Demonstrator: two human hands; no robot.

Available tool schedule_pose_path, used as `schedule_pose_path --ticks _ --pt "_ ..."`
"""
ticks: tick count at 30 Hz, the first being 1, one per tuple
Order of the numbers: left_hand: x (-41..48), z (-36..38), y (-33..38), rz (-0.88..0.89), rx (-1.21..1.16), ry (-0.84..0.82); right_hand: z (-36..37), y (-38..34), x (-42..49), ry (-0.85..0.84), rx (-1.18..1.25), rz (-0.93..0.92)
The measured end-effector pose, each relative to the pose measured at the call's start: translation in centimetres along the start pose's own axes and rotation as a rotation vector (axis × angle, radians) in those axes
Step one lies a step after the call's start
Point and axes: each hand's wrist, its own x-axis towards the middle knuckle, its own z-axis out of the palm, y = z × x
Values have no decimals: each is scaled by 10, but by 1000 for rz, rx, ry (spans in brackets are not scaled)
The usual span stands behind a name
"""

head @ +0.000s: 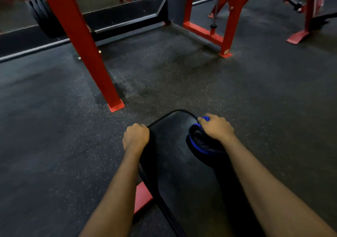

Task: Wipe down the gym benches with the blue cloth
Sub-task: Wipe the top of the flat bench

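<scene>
Along bench [169, 156] edge, cloth [197, 146] seemingly bunched.

hands [135, 136] gripping black bench [171, 145], blue cloth [197, 143]

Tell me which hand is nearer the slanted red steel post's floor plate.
Left. The left hand grips the black padded bench's left edge, just below the red floor plate; the right hand holds the blue cloth across the pad, farther off.

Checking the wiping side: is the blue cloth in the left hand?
No, the right hand holds the blue cloth on the bench pad; the left hand grips the pad's left edge.
</scene>
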Motion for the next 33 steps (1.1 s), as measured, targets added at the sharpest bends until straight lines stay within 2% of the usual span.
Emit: schedule_pose_path --ticks 3,5,8,10,13,16,19,22,25,29,33 --pt "3 7 28 268 -40 1 2 -3 22 -104 149 -101" --pt "2 17 59 501 -27 -36 -4 12 9 -93 127 -161" --pt "-5 35 98 726 109 -150 -17 48 -33 -48 35 -103" --pt "-5 48 111 779 237 -198 -19 69 -50 -17 15 -12" --pt "-6 60 116 788 387 -193 -15 57 -40 15 -68 90" --pt "-6 62 117 765 396 -185 -8 38 -24 -1 -30 17" --pt "-5 58 118 771 387 -242 -15 69 -46 11 24 -19" --pt "-8 56 122 791 411 -218 -30 118 -95 18 13 168" --pt "-16 63 133 908 435 -264 -28 116 -101 85 -94 316" --pt "-30 70 141 987 521 -356 -17 63 -68 81 -105 133" --pt "-43 73 135 1024 483 -312 -26 95 -97 121 -52 127"
